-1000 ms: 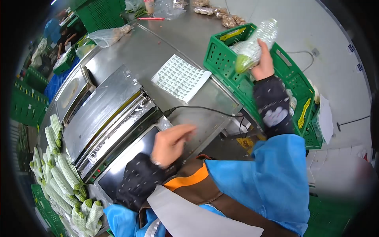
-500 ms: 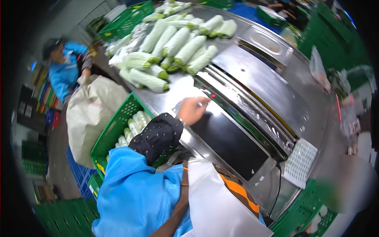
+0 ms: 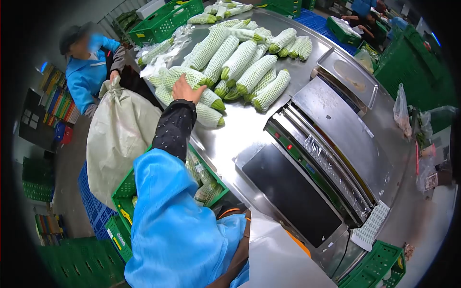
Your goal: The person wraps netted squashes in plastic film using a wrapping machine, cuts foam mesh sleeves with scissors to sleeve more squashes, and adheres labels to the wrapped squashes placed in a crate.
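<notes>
My left hand (image 3: 186, 91) rests palm down, fingers spread, on a zucchini in a white foam net (image 3: 173, 74) at the near left side of a pile. Other netted zucchini (image 3: 259, 74) lie beside and beyond it, most with their green ends toward me. My sleeve is blue with a dark dotted cuff. My right hand is out of view. To the right of the pile stands a film wrapping machine (image 3: 317, 158) with a black plate (image 3: 290, 192) and a roll of clear film.
A green crate (image 3: 218, 192) with wrapped produce stands below my left arm. At left, a person in blue (image 3: 89, 72) holds a pale sack (image 3: 122, 139). More green crates (image 3: 165, 21) stand behind the steel table (image 3: 223, 144). A metal tray (image 3: 348, 77) sits beyond the machine.
My left hand has moved from beside the machine's black plate, up and left onto the zucchini pile. The view has shifted too, so the machine appears lower and further right.
</notes>
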The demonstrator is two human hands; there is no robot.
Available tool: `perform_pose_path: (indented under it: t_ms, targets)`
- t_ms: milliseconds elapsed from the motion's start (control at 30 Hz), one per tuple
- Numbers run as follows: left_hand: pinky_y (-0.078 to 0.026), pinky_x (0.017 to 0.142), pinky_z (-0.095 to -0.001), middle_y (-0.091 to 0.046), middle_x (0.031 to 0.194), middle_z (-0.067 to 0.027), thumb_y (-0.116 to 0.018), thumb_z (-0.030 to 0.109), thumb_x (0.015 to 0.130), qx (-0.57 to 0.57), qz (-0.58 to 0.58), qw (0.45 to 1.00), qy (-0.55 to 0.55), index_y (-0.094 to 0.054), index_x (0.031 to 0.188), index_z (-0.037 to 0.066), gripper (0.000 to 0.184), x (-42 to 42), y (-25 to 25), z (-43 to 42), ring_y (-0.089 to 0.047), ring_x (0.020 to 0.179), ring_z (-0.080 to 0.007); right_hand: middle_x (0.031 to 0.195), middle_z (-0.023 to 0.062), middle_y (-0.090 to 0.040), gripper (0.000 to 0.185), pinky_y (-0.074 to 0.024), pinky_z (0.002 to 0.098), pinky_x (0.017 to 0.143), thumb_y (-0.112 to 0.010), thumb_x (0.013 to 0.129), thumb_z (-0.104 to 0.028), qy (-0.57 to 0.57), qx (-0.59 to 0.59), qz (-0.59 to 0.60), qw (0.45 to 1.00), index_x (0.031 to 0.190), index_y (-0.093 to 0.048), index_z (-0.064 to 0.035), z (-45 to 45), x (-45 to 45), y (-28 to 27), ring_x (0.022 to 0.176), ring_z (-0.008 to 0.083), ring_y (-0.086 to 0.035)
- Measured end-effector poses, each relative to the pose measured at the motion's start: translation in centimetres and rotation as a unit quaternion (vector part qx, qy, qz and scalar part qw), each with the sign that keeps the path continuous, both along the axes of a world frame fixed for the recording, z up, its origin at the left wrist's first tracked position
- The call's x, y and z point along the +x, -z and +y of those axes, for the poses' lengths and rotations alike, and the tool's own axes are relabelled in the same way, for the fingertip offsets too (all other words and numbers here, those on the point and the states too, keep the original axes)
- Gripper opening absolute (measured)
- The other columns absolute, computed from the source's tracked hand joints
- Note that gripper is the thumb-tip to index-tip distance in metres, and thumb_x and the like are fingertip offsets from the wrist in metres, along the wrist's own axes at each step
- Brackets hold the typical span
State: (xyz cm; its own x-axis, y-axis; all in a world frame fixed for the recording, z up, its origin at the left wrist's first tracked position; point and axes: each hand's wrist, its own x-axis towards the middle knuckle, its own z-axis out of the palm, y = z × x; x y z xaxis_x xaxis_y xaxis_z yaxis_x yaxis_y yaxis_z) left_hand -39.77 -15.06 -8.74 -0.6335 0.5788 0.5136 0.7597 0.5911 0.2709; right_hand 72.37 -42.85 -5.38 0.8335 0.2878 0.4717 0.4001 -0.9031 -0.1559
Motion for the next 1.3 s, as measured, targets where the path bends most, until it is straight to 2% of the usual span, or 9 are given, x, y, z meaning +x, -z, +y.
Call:
perform_pose_path:
  t_ms: [133, 467, 533, 600, 767, 833, 1000, 1133, 1300]
  targets:
    - [-0.043, 0.094, -0.0457, -0.050, 0.123, -0.0239, -0.078, 0.052, 0.067, -0.041, -0.061, 0.977, 0.200, -0.041, 0.130, -0.004, 0.092, 0.1, -0.2, 5.8, -0.053, 0.110, -0.0392, 0.124, 0.0191, -0.052, 0.051, -0.0447, 0.0440, 0.091, -0.057, 0.090, -0.020, -0.114, 0.010, -0.005, 0.993, 0.135, -0.043, -0.0020, 2.6, -1.5, -0.5, 0.106, 0.0322, -0.054]
    - [-0.051, 0.082, -0.0428, -0.063, 0.104, -0.0181, -0.080, 0.046, 0.065, -0.046, -0.154, 0.970, 0.184, -0.045, 0.132, 0.005, 0.085, 0.2, 5.1, 17.7, -0.062, 0.097, -0.0328, 0.130, 0.0113, -0.043, 0.044, -0.0443, 0.0386, 0.086, -0.054, 0.088, -0.004, -0.325, -0.029, 0.074, 0.942, 0.131, -0.045, -0.0073, 8.6, -21.5, -4.6, 0.107, 0.0264, -0.051]
    - [-0.053, 0.064, -0.0369, -0.065, 0.092, -0.0094, -0.079, 0.035, 0.070, 0.043, -0.406, 0.876, 0.255, -0.054, 0.121, 0.007, 0.063, -1.5, 5.1, 17.9, -0.064, 0.081, -0.0242, 0.128, 0.0107, -0.044, 0.040, -0.0444, 0.0370, 0.084, -0.054, 0.088, -0.004, -0.306, -0.020, 0.098, 0.947, 0.128, -0.048, -0.0066, 7.0, -21.6, -4.8, 0.105, 0.0251, -0.052]
    - [-0.047, 0.048, -0.0288, -0.064, 0.085, -0.0054, -0.074, 0.030, 0.077, 0.135, -0.763, 0.611, 0.165, -0.059, 0.110, 0.010, 0.041, -0.1, 0.0, 14.7, -0.061, 0.067, -0.0179, 0.125, 0.0101, -0.047, 0.037, -0.0444, 0.0353, 0.082, -0.055, 0.088, -0.005, -0.287, 0.001, 0.095, 0.953, 0.125, -0.051, -0.0057, 4.3, -19.5, -3.9, 0.102, 0.0235, -0.053]
    - [-0.040, 0.033, -0.0218, -0.063, 0.085, -0.0193, -0.056, 0.035, 0.092, 0.119, -0.837, 0.380, 0.375, -0.053, 0.113, -0.001, 0.042, 0.6, -2.0, 10.9, -0.058, 0.053, -0.0184, 0.113, 0.0032, -0.057, 0.030, -0.0439, 0.0257, 0.076, -0.057, 0.087, -0.005, -0.271, 0.131, 0.238, 0.923, 0.117, -0.056, -0.0018, 3.3, -15.3, -0.5, 0.087, 0.0122, -0.053]
    - [-0.047, 0.037, -0.0234, -0.063, 0.091, -0.0232, -0.052, 0.036, 0.093, 0.097, -0.838, 0.392, 0.367, -0.049, 0.120, -0.006, 0.050, 3.1, -3.2, 10.4, -0.064, 0.059, -0.0229, 0.114, 0.0022, -0.056, 0.031, -0.0434, 0.0227, 0.073, -0.058, 0.087, -0.005, -0.332, 0.105, 0.241, 0.906, 0.118, -0.056, -0.0013, 7.1, -18.1, -0.6, 0.084, 0.0091, -0.052]
    - [-0.059, 0.074, -0.0431, -0.056, 0.120, -0.0271, -0.060, 0.034, 0.084, 0.064, -0.854, 0.377, 0.354, -0.038, 0.135, -0.006, 0.068, 11.2, -3.2, 7.5, -0.064, 0.099, -0.0361, 0.121, 0.0091, -0.055, 0.046, -0.0463, 0.0242, 0.077, -0.059, 0.088, -0.013, -0.490, 0.201, 0.446, 0.722, 0.132, -0.047, -0.0044, 20.2, -39.7, -6.8, 0.094, 0.0139, -0.059]
    - [-0.054, 0.088, -0.0444, -0.050, 0.131, -0.0253, -0.062, 0.035, 0.083, -0.015, -0.877, 0.174, 0.447, -0.034, 0.139, -0.003, 0.073, 19.4, -3.2, 2.8, -0.060, 0.107, -0.0396, 0.138, 0.0214, -0.043, 0.067, -0.0402, 0.0393, 0.101, -0.057, 0.092, -0.041, -0.551, 0.275, 0.703, 0.356, 0.142, -0.032, -0.0050, 25.4, -52.3, -7.2, 0.124, 0.0287, -0.047]
    - [-0.059, 0.063, -0.0434, -0.052, 0.126, -0.0295, -0.040, 0.055, 0.093, -0.120, -0.887, -0.039, 0.444, -0.030, 0.141, -0.003, 0.076, 28.9, -4.1, -2.0, -0.063, 0.101, -0.0388, 0.130, 0.0232, -0.049, 0.069, -0.0363, 0.0478, 0.107, -0.053, 0.089, -0.055, -0.398, 0.439, 0.799, 0.103, 0.136, -0.039, -0.0052, 28.4, -60.8, -6.9, 0.125, 0.0365, -0.045]
